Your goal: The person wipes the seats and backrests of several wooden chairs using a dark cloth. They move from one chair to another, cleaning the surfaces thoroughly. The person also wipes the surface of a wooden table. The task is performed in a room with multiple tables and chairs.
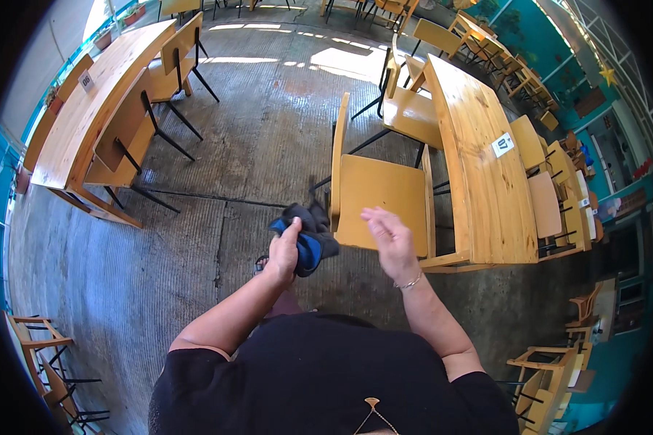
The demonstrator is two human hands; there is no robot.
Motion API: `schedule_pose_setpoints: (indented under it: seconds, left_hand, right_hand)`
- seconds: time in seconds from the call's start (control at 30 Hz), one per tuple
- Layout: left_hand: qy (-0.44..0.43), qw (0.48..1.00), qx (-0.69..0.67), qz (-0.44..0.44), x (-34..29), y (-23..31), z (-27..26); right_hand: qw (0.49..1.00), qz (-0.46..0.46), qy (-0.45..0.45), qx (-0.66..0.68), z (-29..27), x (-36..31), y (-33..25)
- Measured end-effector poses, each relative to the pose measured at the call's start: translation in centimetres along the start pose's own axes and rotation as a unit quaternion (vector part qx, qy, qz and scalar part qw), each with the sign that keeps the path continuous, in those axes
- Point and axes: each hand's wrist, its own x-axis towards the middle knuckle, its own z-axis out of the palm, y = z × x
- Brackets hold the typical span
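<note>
A bunched cloth [310, 250], dark grey with a blue side, hangs from my left hand [284, 250], whose thumb presses down on it. My right hand [393, 243] is over the near edge of a yellow wooden chair [382, 192], fingers stretched out and holding nothing; whether it touches the seat I cannot tell. The cloth hangs just left of that chair, close to its upright backrest [339, 163]. Part of my sandalled foot [261, 264] shows beneath my left hand.
To the right of the chair stands a long wooden table [479, 181] with a white number card [502, 144] on it. A second chair [411, 116] is just beyond. Another wooden table [94, 109] with chairs stands at the left. Ridged concrete floor [247, 138] lies between them.
</note>
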Motion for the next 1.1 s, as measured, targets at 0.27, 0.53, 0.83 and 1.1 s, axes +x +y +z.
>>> schedule_pose_setpoints:
  seconds: [0.27, 0.53, 0.83, 1.1]
  left_hand:
    - [-0.151, 0.955, 0.250, 0.053, 4.3, 0.5, 2.7]
    - [-0.072, 0.945, 0.313, 0.067, 14.8, 0.0, 7.7]
    - [-0.058, 0.930, 0.357, 0.063, 17.9, 4.6, 8.8]
    - [-0.051, 0.993, 0.094, -0.048, 36.8, -2.2, 9.7]
  right_hand:
    - [0.955, 0.256, 0.071, 0.132, 1.3, 11.7, 8.6]
    - [0.948, 0.267, 0.034, 0.171, 8.8, 20.7, 12.5]
    - [0.929, 0.340, 0.006, 0.149, 8.5, 22.7, 16.7]
    - [0.933, 0.316, 0.061, 0.158, 11.7, 22.1, 12.5]
